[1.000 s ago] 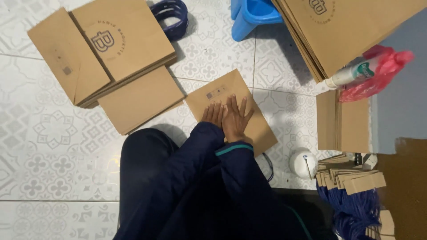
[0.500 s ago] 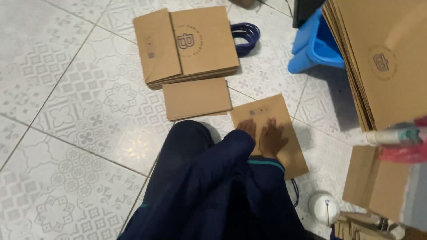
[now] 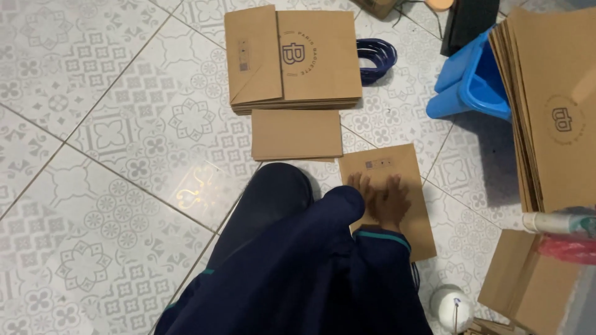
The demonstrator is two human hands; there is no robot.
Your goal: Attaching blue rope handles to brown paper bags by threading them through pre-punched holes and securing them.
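A flat brown paper bag lies on the patterned tile floor in front of my knee. My left hand and my right hand rest side by side on it, palms down, fingers spread and pressing the paper flat. Both arms wear dark blue sleeves, and the left sleeve covers most of my left hand. Beyond the bag sits a stack of folded brown bags with a round printed logo, and a smaller plain brown stack lies just in front of it.
A coil of dark blue cord lies beside the far stack. A blue plastic stool stands at the right, next to a tall leaning pile of brown bags. Lower right are a white round object, more brown sheets and a bottle in red plastic.
The view has swung left and back, showing more floor. My hands have stayed flat on the bag, sliding slightly toward its near end.
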